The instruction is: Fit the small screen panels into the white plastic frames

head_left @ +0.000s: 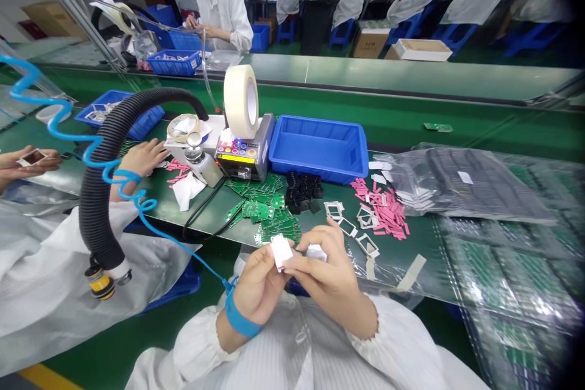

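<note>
My left hand (256, 287), with a blue band on its wrist, pinches a small white rectangular piece (281, 251) by its edges. The thumb and fingertips of my right hand (337, 273) reach the right edge of that piece. A second small white piece (316, 252) shows between the fingers of my right hand, partly covered by them. Just beyond my hands lie a pile of green circuit boards (265, 210), a cluster of black parts (301, 191), several white frames (366, 245) and a heap of pink strips (388, 213).
A blue bin (320, 173) stands behind the parts, beside a tape dispenser (244, 158) bearing a tape roll (235, 100). A metal-topped bottle (203, 164) and black hose (98, 195) are left. Bagged sheets (475, 183) lie right. A co-worker's hand (142, 158) rests at left.
</note>
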Motion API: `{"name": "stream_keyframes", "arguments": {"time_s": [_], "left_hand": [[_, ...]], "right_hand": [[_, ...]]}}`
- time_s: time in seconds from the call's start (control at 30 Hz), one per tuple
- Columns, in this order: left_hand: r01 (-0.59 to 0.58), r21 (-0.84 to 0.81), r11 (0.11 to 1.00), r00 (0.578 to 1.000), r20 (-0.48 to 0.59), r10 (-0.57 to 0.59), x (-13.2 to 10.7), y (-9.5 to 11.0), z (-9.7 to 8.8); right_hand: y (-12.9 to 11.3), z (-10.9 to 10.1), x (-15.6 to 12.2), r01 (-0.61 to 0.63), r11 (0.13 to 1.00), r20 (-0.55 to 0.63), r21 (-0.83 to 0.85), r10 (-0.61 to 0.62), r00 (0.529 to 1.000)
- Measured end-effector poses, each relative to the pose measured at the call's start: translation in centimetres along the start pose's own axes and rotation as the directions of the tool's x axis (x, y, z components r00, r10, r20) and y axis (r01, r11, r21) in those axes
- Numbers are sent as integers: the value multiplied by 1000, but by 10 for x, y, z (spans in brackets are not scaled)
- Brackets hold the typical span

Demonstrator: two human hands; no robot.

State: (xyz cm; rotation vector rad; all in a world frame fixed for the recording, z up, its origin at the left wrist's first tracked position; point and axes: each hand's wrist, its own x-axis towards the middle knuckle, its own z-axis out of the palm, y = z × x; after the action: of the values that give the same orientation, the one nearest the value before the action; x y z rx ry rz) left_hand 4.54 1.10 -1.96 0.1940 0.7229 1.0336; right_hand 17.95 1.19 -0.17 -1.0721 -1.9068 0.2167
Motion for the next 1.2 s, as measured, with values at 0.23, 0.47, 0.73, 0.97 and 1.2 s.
{"name": "stream_keyframes", "arguments": {"time_s": [0.23,0.47,0.73,0.97,1.2], "left_hand": [[-63,77,995,994,90,56,-7,2,2],[-161,165,973,982,129,141,-14,5,8],[-78,135,988,997,19,76,-11,2,9],[-117,110,987,993,41,113,-6,0,9],[-126,108,986,991,69,119,-8,3,4]], "right_hand": [[-15,-7,2,29,998,-17,-59,-30,999],[-17,-5,-8,110,976,-72,-186,-125,990],[-15,-10,-1,249,927,99,-280,-230,968],[-3,-22,15,135,985,204,-107,-111,973],[-5,-25,18,160,977,204,-138,-130,970]]}}
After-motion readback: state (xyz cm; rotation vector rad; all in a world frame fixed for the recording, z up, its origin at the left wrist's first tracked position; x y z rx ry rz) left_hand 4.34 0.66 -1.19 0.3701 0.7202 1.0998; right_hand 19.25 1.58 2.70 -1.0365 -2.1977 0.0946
